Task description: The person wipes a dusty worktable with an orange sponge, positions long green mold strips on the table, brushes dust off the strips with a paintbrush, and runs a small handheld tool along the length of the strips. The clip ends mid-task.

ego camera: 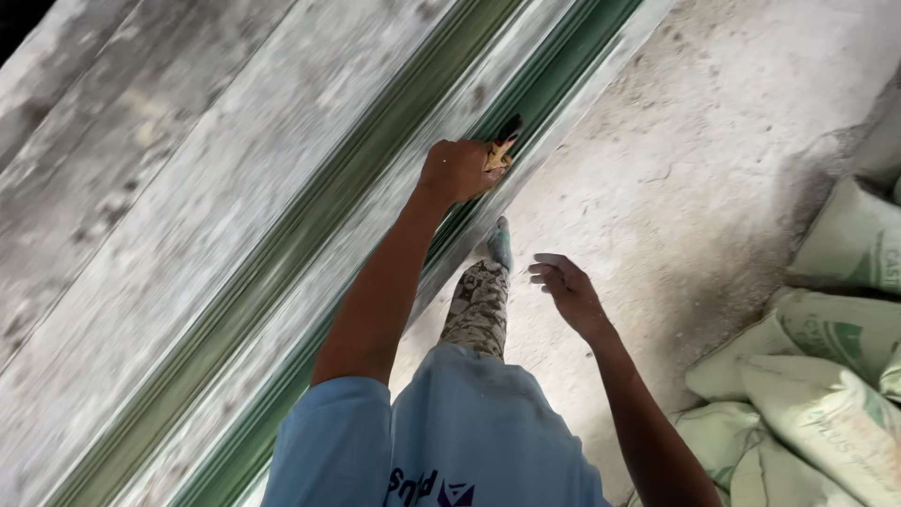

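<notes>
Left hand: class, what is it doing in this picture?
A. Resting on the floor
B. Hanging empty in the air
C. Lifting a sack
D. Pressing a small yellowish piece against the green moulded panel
D: the left hand presses a small yellowish piece to the green moulded panel.

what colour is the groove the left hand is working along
Green, worn and streaked with grey. The groove shows best in the head view, by the left hand.

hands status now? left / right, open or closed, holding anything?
Left hand: closed on a small yellowish piece, pressed against the green moulding.
Right hand: open, holding nothing, in the air.
</notes>
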`<state>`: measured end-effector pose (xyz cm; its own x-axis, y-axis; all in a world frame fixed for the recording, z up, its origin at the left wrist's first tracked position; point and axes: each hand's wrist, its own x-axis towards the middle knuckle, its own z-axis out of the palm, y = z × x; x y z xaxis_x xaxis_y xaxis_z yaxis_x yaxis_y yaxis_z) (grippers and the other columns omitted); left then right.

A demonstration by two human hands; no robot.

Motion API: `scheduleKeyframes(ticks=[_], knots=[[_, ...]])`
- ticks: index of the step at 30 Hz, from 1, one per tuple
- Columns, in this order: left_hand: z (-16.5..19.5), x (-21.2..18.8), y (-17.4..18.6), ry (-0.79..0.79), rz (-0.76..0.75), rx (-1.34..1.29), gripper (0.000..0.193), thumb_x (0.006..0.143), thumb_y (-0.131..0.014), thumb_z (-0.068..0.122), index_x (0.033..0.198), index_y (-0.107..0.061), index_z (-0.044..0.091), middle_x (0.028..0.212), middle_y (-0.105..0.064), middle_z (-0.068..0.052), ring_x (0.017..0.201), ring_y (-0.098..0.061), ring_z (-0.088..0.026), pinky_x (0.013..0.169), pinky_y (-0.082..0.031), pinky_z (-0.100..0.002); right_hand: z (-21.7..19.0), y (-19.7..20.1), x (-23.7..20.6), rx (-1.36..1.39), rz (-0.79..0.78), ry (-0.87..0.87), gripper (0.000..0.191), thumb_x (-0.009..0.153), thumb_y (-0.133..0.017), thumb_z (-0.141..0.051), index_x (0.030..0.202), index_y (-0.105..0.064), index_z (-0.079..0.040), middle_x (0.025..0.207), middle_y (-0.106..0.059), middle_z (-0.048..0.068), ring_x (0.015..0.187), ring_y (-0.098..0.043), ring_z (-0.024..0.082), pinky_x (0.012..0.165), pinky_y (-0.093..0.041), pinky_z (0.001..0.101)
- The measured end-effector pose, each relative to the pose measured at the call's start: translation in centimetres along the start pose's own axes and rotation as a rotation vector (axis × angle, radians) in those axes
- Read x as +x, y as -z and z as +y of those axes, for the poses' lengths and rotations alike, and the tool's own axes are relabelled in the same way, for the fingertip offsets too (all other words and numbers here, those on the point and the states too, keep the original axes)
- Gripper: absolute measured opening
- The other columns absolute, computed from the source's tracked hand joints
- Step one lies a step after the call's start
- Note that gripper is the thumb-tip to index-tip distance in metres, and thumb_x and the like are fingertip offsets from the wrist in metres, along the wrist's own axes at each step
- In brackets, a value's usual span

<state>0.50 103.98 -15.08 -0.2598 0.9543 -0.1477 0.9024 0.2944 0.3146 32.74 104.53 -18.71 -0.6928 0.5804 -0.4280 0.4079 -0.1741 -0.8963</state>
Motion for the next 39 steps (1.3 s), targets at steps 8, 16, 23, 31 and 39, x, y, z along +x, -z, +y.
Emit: scheduleKeyframes(ticks=[8,16,23,31,39], knots=[[5.8,23.7,2.7,-0.012,-0.024,-0.104,0.041,0.086,-0.070,0.053,0.096,-0.074,0.013,0.074,-0.070,-0.011,0.069,-0.070,-0.031,0.062,-0.056,-0.048,-6.5,14.7,14.8,-0.154,0.000,0.023,0.033,0.105,-0.050,-0.020,0.132,-0.060,-0.003,0.117,-0.074,0.011,0.105,-0.072,0.020,0.088,-0.057,0.0336],[10.4,41.9,2.4,-0.053,0.034,-0.066,0.044,0.088,-0.072,0.054,0.087,-0.074,0.010,0.076,-0.071,-0.008,0.071,-0.070,-0.031,0.065,-0.055,-0.047,-9.0,28.8,27.1,-0.014,0.066,-0.019,0.037,0.107,-0.048,-0.024,0.136,-0.058,-0.005,0.122,-0.072,0.010,0.110,-0.070,0.019,0.091,-0.055,0.0354],[15.5,59.6,4.0,-0.086,0.035,-0.070,0.048,0.091,-0.070,0.056,0.093,-0.074,0.008,0.078,-0.071,-0.010,0.067,-0.069,-0.031,0.063,-0.053,-0.049,-13.4,43.3,41.6,0.021,0.132,-0.018,0.038,0.105,-0.050,-0.026,0.137,-0.057,-0.006,0.127,-0.070,0.009,0.110,-0.070,0.021,0.086,-0.055,0.0354],[20.7,78.8,7.4,-0.069,0.047,-0.111,0.045,0.089,-0.068,0.054,0.095,-0.074,0.010,0.084,-0.073,-0.008,0.076,-0.070,-0.030,0.074,-0.053,-0.049,-21.8,55.0,59.8,-0.193,0.494,0.194,0.050,0.107,-0.052,-0.030,0.149,-0.044,-0.004,0.147,-0.045,0.021,0.128,-0.056,0.029,0.089,-0.056,0.0372],[24.9,91.3,9.9,-0.125,0.114,-0.177,0.040,0.085,-0.073,0.050,0.095,-0.074,0.011,0.078,-0.073,-0.008,0.068,-0.072,-0.030,0.066,-0.056,-0.048,-25.2,54.9,68.3,0.324,0.695,0.278,0.042,0.114,-0.037,-0.032,0.137,-0.049,0.001,0.124,-0.055,0.016,0.111,-0.053,0.021,0.100,-0.046,0.0367]])
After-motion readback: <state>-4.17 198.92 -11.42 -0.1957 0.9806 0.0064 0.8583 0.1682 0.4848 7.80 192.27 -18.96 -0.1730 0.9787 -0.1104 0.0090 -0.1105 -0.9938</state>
